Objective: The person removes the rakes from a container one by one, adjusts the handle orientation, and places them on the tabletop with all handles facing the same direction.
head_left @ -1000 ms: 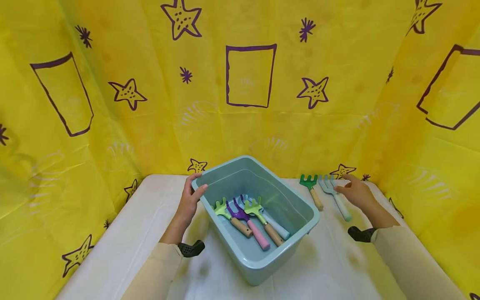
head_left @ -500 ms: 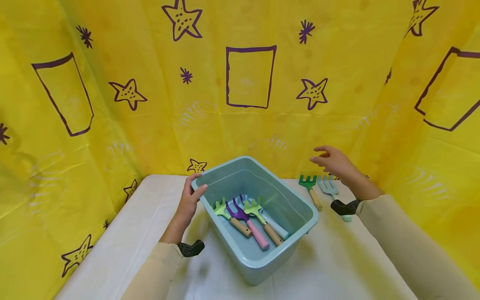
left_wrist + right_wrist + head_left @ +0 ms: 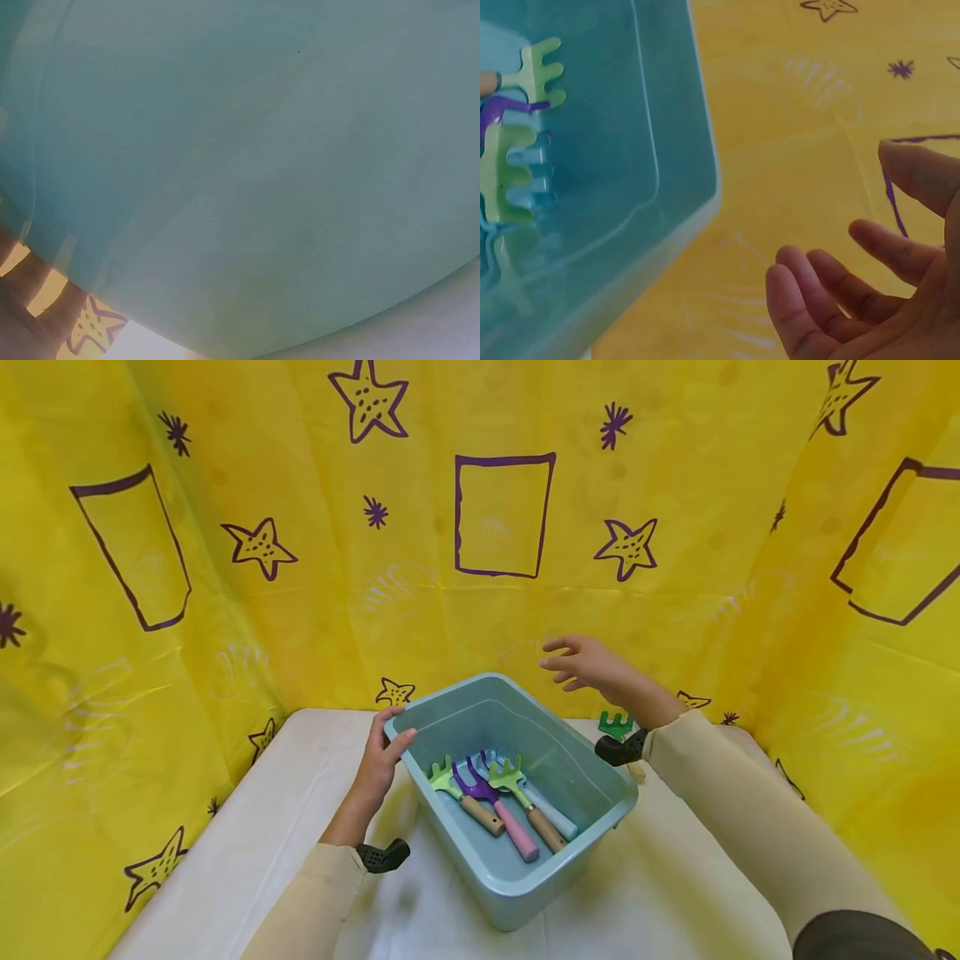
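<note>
A pale blue-green plastic bin (image 3: 480, 887) stands on the white table. My left hand (image 3: 377, 768) grips its rim at the left corner, thumb on the inner side. Inside lie small garden hand forks: a light green one with a wooden handle (image 3: 482, 815), a purple one with a pink handle (image 3: 517, 835), a second light green one (image 3: 546, 828) and a pale blue one (image 3: 558, 817) partly under it. My right hand (image 3: 588, 663) hovers beyond the bin's far right edge, fingers spread and nothing held. The right wrist view shows this hand (image 3: 870, 285) apart from the bin wall.
Right of the bin, a green hand rake (image 3: 616, 725) lies on the table (image 3: 675, 877), mostly covered by my right forearm. A yellow patterned sheet (image 3: 495, 610) closes off the back and both sides.
My right hand has risen from beside the pale blue fork on the table and moved left toward the bin. That fork is now behind my forearm. My left hand stays on the rim.
</note>
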Available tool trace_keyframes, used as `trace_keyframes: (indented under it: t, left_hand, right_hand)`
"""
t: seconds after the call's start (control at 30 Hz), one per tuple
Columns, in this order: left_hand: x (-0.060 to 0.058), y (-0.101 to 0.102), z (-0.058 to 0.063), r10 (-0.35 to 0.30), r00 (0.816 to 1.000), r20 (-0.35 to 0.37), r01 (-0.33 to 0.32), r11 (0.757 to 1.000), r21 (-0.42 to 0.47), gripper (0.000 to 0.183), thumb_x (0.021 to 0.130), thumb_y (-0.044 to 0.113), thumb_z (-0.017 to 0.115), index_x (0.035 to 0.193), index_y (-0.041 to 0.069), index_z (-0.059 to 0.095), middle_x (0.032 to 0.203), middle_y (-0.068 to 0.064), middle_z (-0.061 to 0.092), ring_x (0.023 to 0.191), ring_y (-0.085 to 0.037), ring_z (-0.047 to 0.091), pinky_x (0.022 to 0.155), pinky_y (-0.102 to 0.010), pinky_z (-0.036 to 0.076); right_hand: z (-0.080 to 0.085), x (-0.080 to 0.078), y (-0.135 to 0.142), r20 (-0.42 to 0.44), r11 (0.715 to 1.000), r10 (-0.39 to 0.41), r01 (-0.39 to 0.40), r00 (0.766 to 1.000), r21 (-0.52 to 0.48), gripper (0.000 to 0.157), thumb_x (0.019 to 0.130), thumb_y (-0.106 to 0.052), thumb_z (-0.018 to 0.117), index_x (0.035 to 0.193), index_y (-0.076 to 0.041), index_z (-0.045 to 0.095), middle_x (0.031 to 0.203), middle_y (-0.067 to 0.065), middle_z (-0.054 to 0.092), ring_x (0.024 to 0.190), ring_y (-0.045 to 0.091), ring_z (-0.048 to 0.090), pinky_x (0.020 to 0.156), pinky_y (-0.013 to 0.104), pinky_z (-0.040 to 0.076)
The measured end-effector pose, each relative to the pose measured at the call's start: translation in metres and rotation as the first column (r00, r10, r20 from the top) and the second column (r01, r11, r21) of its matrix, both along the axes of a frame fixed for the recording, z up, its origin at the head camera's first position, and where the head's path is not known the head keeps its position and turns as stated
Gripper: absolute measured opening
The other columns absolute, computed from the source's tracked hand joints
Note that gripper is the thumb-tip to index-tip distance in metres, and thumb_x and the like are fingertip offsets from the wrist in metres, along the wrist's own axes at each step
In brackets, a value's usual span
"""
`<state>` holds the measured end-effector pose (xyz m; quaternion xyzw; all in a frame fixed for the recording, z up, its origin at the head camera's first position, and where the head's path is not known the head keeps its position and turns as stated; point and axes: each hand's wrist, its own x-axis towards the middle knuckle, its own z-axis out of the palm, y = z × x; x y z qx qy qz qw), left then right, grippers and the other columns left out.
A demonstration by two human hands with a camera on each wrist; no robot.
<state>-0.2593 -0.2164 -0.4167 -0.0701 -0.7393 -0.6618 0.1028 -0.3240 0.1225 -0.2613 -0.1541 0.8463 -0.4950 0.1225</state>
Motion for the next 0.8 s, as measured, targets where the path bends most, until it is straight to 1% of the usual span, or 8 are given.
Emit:
trace_keyframes:
  t: [0.13,0.23,0.37,0.47,0.53,0.63,0.8]
  left_hand:
    - [0.001,0.001,0.005,-0.016,1.0,0.013,0.016,1.0,0.018,0.05,0.099,0.024,0.053,0.142,0.015,0.031,0.146,-0.017,0.033,0.13,-0.036,0.037,0.106,-0.054,0.032]
    - [0.011,0.005,0.016,-0.031,0.999,0.016,0.031,0.999,0.013,0.052,0.099,0.021,0.051,0.143,0.009,0.028,0.146,-0.021,0.031,0.131,-0.04,0.035,0.106,-0.056,0.031]
    - [0.022,0.009,0.03,-0.033,0.999,0.018,0.033,0.999,-0.002,0.053,0.099,0.019,0.049,0.143,0.004,0.026,0.146,-0.023,0.03,0.131,-0.041,0.035,0.106,-0.056,0.031]
    - [0.023,0.009,0.031,-0.03,0.999,0.023,0.03,1.0,-0.004,0.052,0.099,0.019,0.05,0.144,0.005,0.027,0.146,-0.023,0.031,0.131,-0.04,0.036,0.106,-0.055,0.032]
    - [0.023,0.009,0.031,-0.03,0.999,0.023,0.03,1.0,-0.003,0.052,0.099,0.019,0.05,0.144,0.006,0.027,0.146,-0.023,0.031,0.131,-0.04,0.036,0.106,-0.055,0.032]
    - [0.023,0.009,0.031,-0.027,0.999,0.024,0.027,1.0,-0.003,0.052,0.098,0.02,0.05,0.143,0.007,0.027,0.146,-0.022,0.031,0.131,-0.04,0.036,0.106,-0.055,0.032]
    - [0.022,0.009,0.029,-0.021,0.999,0.033,0.02,1.0,0.014,0.052,0.098,0.019,0.05,0.143,0.008,0.028,0.146,-0.022,0.03,0.132,-0.041,0.035,0.107,-0.056,0.031]
  right_hand:
    - [0.0,0.0,-0.02,0.023,0.999,0.038,-0.037,0.999,-0.012,0.052,0.097,-0.026,0.06,0.141,-0.006,0.043,0.134,0.017,0.05,0.112,0.038,0.056,0.094,0.047,0.048]
    - [-0.003,-0.001,-0.034,0.034,0.998,0.058,-0.058,0.998,-0.02,0.05,0.096,-0.027,0.061,0.14,-0.007,0.046,0.133,0.015,0.05,0.113,0.039,0.056,0.093,0.046,0.049]
    - [-0.011,-0.002,-0.05,0.079,0.993,0.107,-0.102,0.991,-0.062,0.051,0.096,-0.028,0.062,0.14,-0.008,0.046,0.136,0.015,0.049,0.114,0.04,0.055,0.094,0.048,0.048]
    - [-0.019,-0.003,-0.061,0.115,0.988,0.143,-0.135,0.983,-0.074,0.052,0.097,-0.027,0.061,0.141,-0.006,0.044,0.137,0.017,0.049,0.109,0.036,0.059,0.093,0.048,0.048]
    - [-0.025,-0.003,-0.068,0.136,0.985,0.163,-0.154,0.977,-0.072,0.05,0.097,-0.027,0.06,0.14,-0.005,0.045,0.133,0.019,0.051,0.102,0.033,0.063,0.09,0.046,0.051]
    - [-0.035,-0.003,-0.077,0.181,0.98,0.192,-0.18,0.964,-0.085,0.046,0.098,-0.025,0.059,0.137,-0.004,0.048,0.127,0.022,0.053,0.094,0.033,0.067,0.085,0.044,0.053]
    - [-0.05,-0.003,-0.093,0.24,0.973,0.229,-0.217,0.943,-0.076,0.044,0.097,-0.026,0.06,0.135,-0.005,0.049,0.118,0.02,0.056,0.092,0.033,0.067,0.085,0.047,0.053]
